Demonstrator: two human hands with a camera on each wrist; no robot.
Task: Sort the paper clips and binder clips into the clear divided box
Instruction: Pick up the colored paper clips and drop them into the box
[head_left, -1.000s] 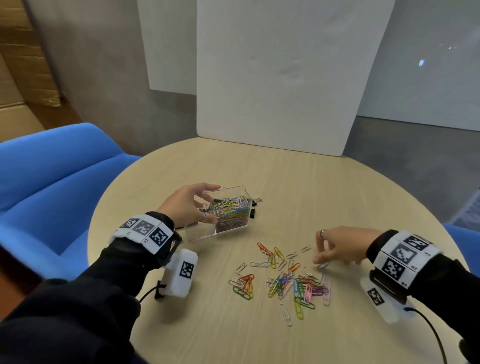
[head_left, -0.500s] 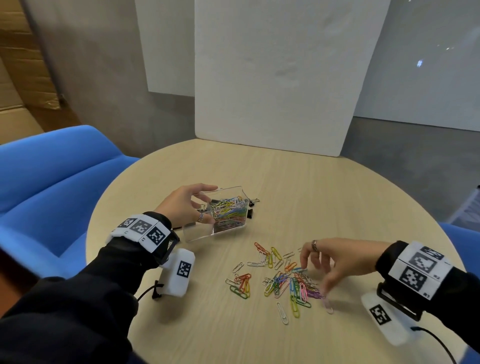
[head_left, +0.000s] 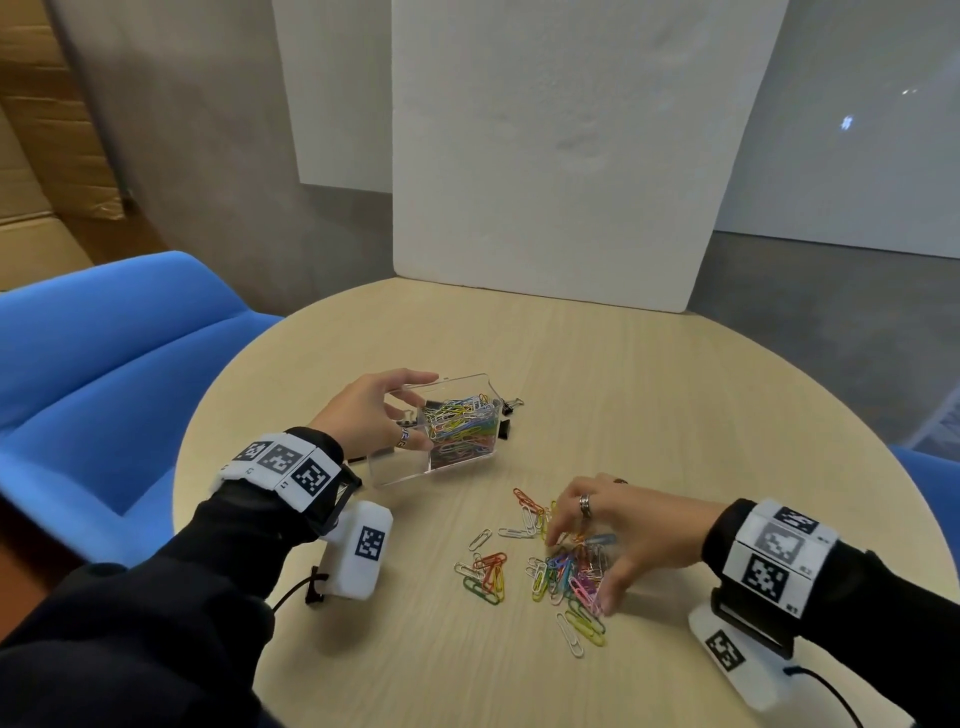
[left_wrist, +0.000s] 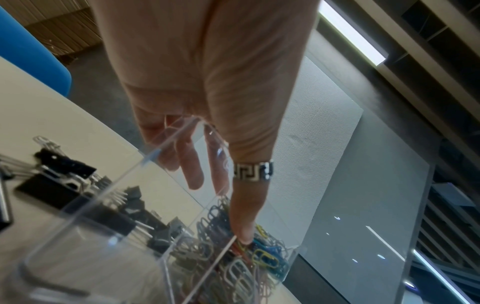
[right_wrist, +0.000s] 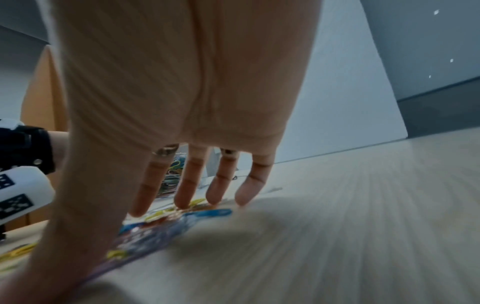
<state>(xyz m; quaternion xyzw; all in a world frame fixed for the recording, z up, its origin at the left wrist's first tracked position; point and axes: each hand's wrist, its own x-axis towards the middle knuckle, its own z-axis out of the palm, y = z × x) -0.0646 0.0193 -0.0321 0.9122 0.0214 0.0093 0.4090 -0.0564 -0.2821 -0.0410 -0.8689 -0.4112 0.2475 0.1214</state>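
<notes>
- Centre-left of the head view: left hand (head_left: 371, 415) grasps clear divided box (head_left: 410, 465), tilted on the bench (head_left: 649, 395); paper clips fill one compartment.
- Lower centre: right hand (head_left: 618, 530), fingers spread and released, presses on loose paper clips (head_left: 566, 571).
- Binder clips (head_left: 506, 415) just behind box.

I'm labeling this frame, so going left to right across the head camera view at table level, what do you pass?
Blue chair → left hand → clear divided box → loose paper clips → right hand.
</notes>
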